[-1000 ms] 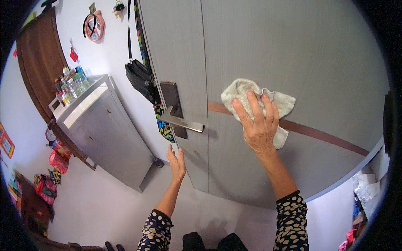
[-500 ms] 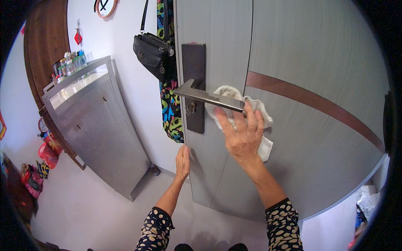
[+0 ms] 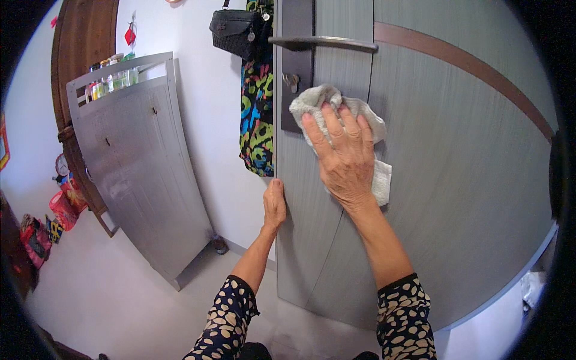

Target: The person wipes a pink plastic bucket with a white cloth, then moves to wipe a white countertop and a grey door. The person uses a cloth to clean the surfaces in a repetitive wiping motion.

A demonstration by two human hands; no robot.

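Note:
A grey door (image 3: 456, 186) with a brown stripe stands before me. My right hand (image 3: 348, 168) presses a whitish cloth (image 3: 321, 99) against it with the fingers laid over the fabric. One loose end of the cloth hangs below, beside the wrist. The cloth covers the lower right corner of the dark lock plate (image 3: 305, 63). Above sits the metal lever handle (image 3: 342, 43), apart from my hand, and a small knob (image 3: 291, 82) shows under it. My left hand (image 3: 275, 204) is closed on the door's left edge; part of its fingers is hidden.
A black bag (image 3: 240, 39) and a colourful patterned fabric (image 3: 257, 144) hang on the white wall just left of the door. Farther left stands a grey metal panel (image 3: 150, 174) with several jars (image 3: 114, 78) behind its top. A brown wooden frame (image 3: 84, 36) rises behind it.
My right hand and the cloth have moved off the lever handle, down to the lower end of the lock plate. My left hand stays on the door edge. The view has tilted downward.

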